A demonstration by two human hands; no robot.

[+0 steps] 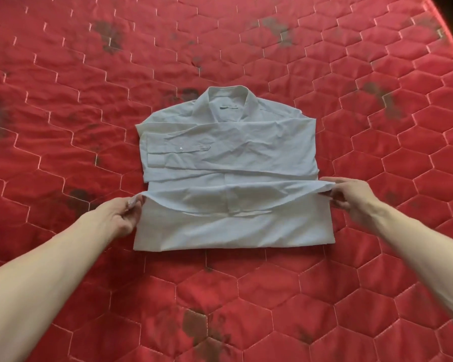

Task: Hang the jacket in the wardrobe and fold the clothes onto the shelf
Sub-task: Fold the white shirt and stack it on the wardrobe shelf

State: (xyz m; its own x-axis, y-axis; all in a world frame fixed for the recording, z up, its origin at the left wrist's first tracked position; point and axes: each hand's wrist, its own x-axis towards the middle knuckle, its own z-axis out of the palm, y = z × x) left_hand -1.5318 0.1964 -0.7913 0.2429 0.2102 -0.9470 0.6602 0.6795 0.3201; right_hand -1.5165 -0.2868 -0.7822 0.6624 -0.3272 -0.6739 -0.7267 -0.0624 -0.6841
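The shirt [228, 163] is a pale blue-white collared garment lying flat on a red quilted mattress [246, 296], between the two hands and extending away from them. Its collar [228, 100] is at the end farthest from the hands, with a small label visible inside the neck. Both sides are folded inward. One sleeve [194, 150] lies across the chest, and its buttoned cuff [179, 152] ends on the left hand's side. The fabric is lightly creased throughout.

The lower part of the shirt is doubled over: a fold line lies nearest the person, and the raised hem edge [233, 188] runs straight between the two hands.

The left hand [120, 215] pinches the left end of this hem edge between thumb and curled fingers. The right hand [351, 197] pinches the right end in the same manner. The edge is held taut and slightly above the layers beneath it.

The mattress carries a hexagonal stitch pattern and several dark stains [110, 35].
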